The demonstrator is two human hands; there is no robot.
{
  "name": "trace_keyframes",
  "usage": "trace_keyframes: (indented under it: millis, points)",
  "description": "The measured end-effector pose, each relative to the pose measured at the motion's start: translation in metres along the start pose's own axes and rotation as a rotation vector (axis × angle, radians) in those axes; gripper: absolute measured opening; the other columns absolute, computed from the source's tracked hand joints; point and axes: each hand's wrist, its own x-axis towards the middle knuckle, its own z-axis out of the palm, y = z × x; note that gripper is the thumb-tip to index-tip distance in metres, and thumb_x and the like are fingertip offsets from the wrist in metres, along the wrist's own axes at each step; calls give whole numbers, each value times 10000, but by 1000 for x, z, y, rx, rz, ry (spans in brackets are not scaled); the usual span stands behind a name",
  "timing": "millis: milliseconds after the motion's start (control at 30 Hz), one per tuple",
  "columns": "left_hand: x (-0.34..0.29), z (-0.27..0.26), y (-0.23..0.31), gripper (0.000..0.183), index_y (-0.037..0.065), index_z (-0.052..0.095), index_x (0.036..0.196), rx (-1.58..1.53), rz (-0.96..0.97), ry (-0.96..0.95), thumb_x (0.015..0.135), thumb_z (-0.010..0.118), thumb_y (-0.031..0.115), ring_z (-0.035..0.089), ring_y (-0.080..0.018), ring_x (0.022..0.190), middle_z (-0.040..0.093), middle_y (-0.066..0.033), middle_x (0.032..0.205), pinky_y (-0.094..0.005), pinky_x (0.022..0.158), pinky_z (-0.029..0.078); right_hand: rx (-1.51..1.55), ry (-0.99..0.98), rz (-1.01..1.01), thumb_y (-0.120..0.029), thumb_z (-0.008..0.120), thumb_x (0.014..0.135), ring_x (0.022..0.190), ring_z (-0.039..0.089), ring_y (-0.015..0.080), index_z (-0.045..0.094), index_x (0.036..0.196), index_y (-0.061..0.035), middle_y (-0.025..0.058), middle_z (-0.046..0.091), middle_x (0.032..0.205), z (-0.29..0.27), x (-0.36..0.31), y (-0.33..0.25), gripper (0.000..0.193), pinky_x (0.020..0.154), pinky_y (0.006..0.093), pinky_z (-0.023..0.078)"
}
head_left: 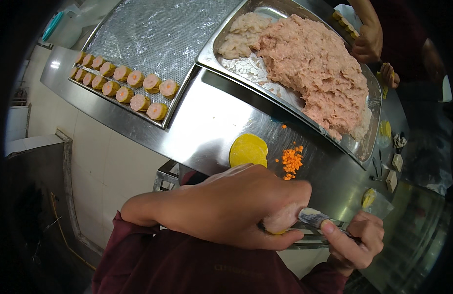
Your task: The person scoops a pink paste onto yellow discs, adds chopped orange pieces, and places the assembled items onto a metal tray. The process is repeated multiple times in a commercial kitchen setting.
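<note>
My left hand (231,203) is curled around a dumpling (280,219) with pink meat filling and a bit of yellow wrapper showing at its lower side. In my right hand (356,241) is a flat metal spreader (313,217) smeared with filling, its blade tip touching the meat. Just beyond my left hand, round yellow wrappers (248,150) lie stacked on the steel table. A small heap of diced carrot (291,160) sits to their right. Farther off stands a deep metal pan (285,115) holding a large mound of pink minced meat (314,68).
At the far left, a mesh tray (153,41) lined with plastic film carries rows of finished dumplings (123,94) along its near edge. Another person's hand (367,43) works past the pan at upper right. Beside the right table edge are yellow wrappers in a plastic bag (368,197).
</note>
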Motion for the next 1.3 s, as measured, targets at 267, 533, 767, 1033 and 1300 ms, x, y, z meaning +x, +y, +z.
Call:
trace_keyframes:
  millis: [267,533,767,1033,1300]
  points:
    - [11,7,-8,382,42,575,884,22,134,-35,851,884,264,670,-386,650,632,-112,675,-451,597,480,81,27,-53,-144,904,670,491,327,87,888,988,-220,-28,316,744,4,0,-1,328,460,278,182]
    - [2,3,-3,345,38,582,878,91,46,-23,856,861,239,690,-369,644,668,-99,673,-441,571,474,-12,-37,-15,-182,967,638,467,294,65,895,1037,-263,-47,261,724,-1,3,0,413,432,239,179]
    - [9,6,-3,277,87,622,904,-5,29,-89,889,871,208,692,-297,655,662,-69,728,-379,582,492,96,24,-103,-166,894,688,478,323,85,892,1010,-226,-29,296,741,3,-2,1,327,465,276,183]
    - [2,1,0,253,82,637,886,108,43,-42,890,865,191,689,-287,639,651,-72,707,-381,566,489,-18,-10,-43,-252,940,632,471,282,57,895,1065,-285,-51,259,734,0,-2,0,437,434,225,173]
    - [9,9,-5,296,45,584,893,-85,102,-54,894,847,180,693,-317,616,648,-81,654,-401,556,481,88,-3,-91,-174,909,691,470,326,80,891,988,-220,-32,302,744,6,-1,0,300,450,268,173]
